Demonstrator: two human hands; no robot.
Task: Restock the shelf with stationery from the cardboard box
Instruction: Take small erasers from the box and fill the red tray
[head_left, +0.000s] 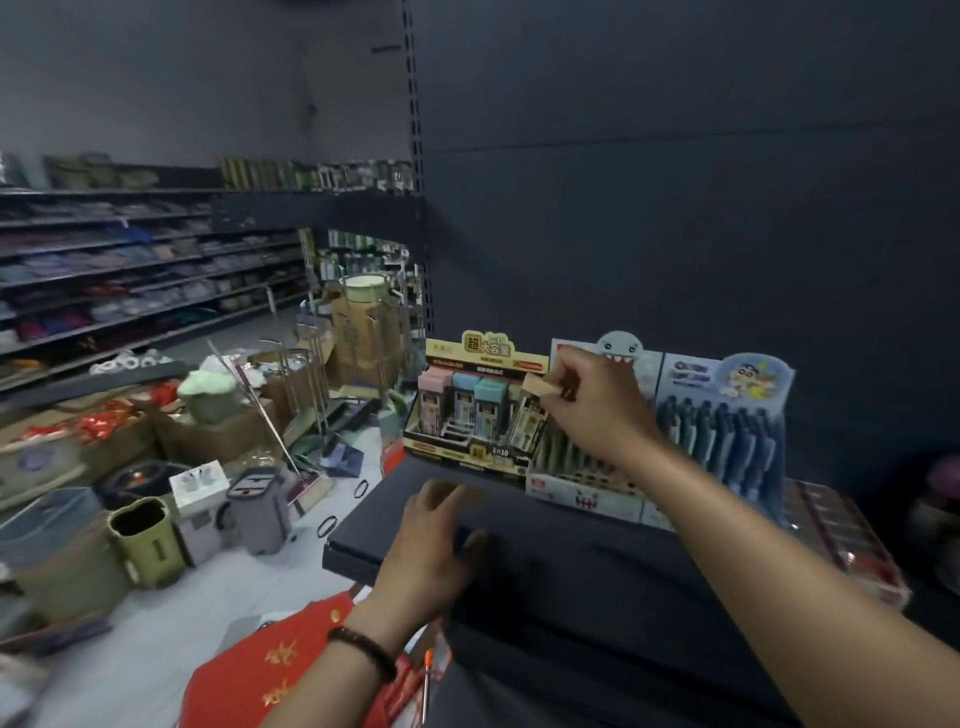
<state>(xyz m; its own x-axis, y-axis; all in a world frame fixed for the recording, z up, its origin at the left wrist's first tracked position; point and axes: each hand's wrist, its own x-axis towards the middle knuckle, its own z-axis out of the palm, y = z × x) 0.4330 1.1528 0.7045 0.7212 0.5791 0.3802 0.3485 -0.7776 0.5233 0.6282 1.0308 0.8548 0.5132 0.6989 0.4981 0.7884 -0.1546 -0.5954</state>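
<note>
Bare shelf front (545, 571) (display boxes (467, 415) behind)

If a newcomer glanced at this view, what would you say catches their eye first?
First, the right hand pinching a beige-topped pack at the right end of the yellow display box on the dark shelf, with the left hand resting on the shelf in front. Next, the shark-topped pen box and the blue cartoon pen box standing to the right.

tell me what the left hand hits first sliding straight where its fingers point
Probably the front of the yellow display box, standing on the shelf just beyond the left hand; nothing shows between them, though depth is unclear.
</note>
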